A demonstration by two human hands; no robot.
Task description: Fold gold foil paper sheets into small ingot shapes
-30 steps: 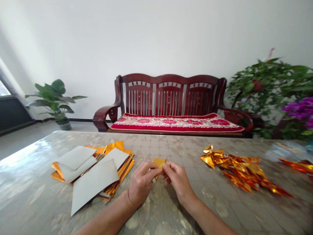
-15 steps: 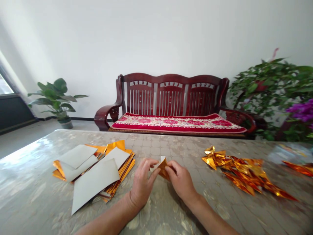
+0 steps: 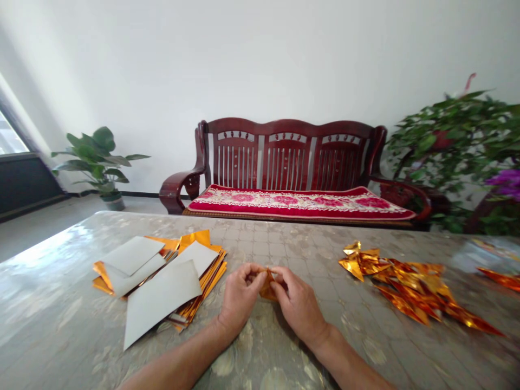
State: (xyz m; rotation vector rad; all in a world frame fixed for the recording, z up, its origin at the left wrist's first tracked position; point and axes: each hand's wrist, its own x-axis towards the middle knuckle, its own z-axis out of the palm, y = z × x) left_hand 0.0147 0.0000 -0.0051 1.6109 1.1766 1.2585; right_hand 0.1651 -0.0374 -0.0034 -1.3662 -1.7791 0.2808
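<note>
A small folded piece of gold foil paper is pinched between both my hands just above the table. My left hand grips its left side with curled fingers. My right hand grips its right side, fingers closed over it. Most of the piece is hidden by my fingers. To the left lies a stack of gold foil sheets, several turned with their white backs up. On the right lies a heap of folded gold foil pieces.
A dark red wooden bench with a red patterned cushion stands behind the table. A potted plant is at the far left, and leafy plants with purple flowers at the right. More gold foil lies at the right edge.
The foil piece has been folded smaller and lowered; my fingers now close over it more tightly. The view has shifted slightly to the right.
</note>
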